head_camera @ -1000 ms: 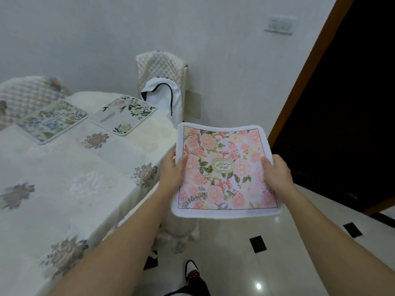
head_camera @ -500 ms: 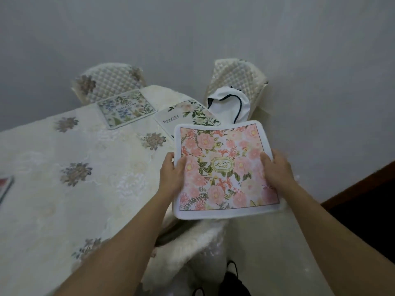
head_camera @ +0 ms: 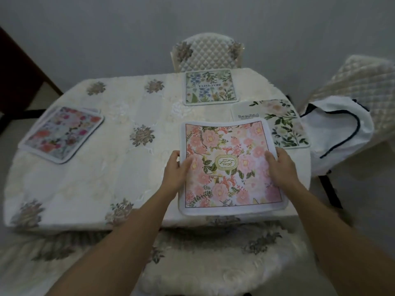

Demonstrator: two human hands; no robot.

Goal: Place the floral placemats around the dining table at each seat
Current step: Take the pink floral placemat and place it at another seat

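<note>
Holding a pink placemat (head_camera: 232,165) by its two side edges, the person keeps it over the near right part of the table (head_camera: 102,180), in front of the near seat. The left hand (head_camera: 176,171) pinches the mat's left edge: the thumb lies on the printed top and the fingers are curled underneath, out of sight. The right hand (head_camera: 282,167) grips the right edge the same way, thumb on top and fingers tucked below. The mat lies nearly flat with its far edge bowed slightly upward. I cannot tell whether its underside touches the tablecloth.

Three other spots on the table carry mats. A blue-flowered placemat (head_camera: 210,87) lies at the far edge, just in front of the quilted far chair (head_camera: 208,52). A white placemat with green leaves (head_camera: 277,122) lies at the right edge, and the pink mat's far right corner covers part of it in this view. A red-flowered placemat (head_camera: 62,133) lies at the left edge, with the rim of another mat showing beneath it.

A white bag (head_camera: 339,129) with dark trim sits on the quilted right chair (head_camera: 367,82). A flowered seat cushion (head_camera: 213,263) shows below the near table edge, between the forearms.
</note>
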